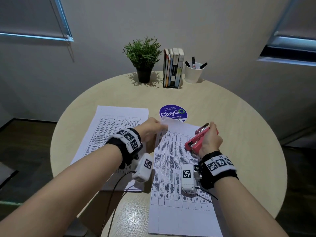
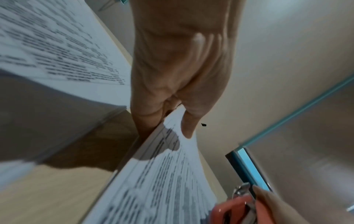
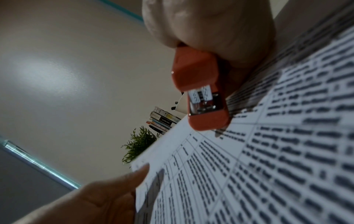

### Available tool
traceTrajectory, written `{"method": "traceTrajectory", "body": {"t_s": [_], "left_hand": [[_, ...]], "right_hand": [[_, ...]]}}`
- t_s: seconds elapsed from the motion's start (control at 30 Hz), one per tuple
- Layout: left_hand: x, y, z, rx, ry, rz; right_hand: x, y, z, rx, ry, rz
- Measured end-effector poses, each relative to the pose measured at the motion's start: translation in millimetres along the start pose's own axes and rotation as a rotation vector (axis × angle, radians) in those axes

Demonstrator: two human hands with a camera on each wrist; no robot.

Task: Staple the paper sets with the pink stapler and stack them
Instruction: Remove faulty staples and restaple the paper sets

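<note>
A printed paper set (image 1: 177, 170) lies in front of me on the round table. My left hand (image 1: 152, 129) pinches its top left corner (image 2: 178, 125) and lifts it off the table. My right hand (image 1: 211, 139) grips the pink stapler (image 1: 196, 141), held just above the right part of that set with its mouth pointing away from me. In the right wrist view the stapler (image 3: 201, 97) shows its rear end above the sheet (image 3: 268, 166). A second stack of printed paper (image 1: 111, 134) lies to the left, partly under my left forearm.
At the far edge of the table (image 1: 239, 117) stand a potted plant (image 1: 143, 59), a row of books (image 1: 173, 67) and a white cup of markers (image 1: 194, 71). A round blue sticker (image 1: 172, 112) lies just beyond the lifted corner.
</note>
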State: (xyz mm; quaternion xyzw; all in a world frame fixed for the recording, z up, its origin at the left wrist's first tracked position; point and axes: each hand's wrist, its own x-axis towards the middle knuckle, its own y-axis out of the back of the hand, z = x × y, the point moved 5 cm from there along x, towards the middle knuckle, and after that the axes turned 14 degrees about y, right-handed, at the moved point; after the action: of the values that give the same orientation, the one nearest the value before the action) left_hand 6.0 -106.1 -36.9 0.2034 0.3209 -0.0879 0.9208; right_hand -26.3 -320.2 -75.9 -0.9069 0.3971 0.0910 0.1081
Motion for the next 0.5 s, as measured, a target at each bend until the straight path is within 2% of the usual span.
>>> {"method": "traceTrajectory", "body": {"t_s": [0.07,0.2,0.37,0.43,0.5], "left_hand": [[-2.5,-4.8,-7.7,-0.040,0.086,-0.042],[-4.0,-11.4,-23.2,-0.148,0.164,-0.054],[-14.4,-11.8,-21.5,-0.213,0.073,-0.019],[-19.2,-11.1,-19.2,-0.205,0.002,-0.008],[-27.0,-9.9,-16.1,-0.195,-0.073,-0.002]], "right_hand": [[-0.3,-0.1,-0.3,0.003,-0.004,-0.002],[-1.6,0.2,-2.9,0.007,-0.009,-0.021],[-9.4,-5.2,-38.4,0.145,-0.015,-0.061],[-15.8,-14.4,-68.1,0.184,0.094,-0.100],[-23.0,-24.8,-99.0,0.208,0.281,-0.126]]}}
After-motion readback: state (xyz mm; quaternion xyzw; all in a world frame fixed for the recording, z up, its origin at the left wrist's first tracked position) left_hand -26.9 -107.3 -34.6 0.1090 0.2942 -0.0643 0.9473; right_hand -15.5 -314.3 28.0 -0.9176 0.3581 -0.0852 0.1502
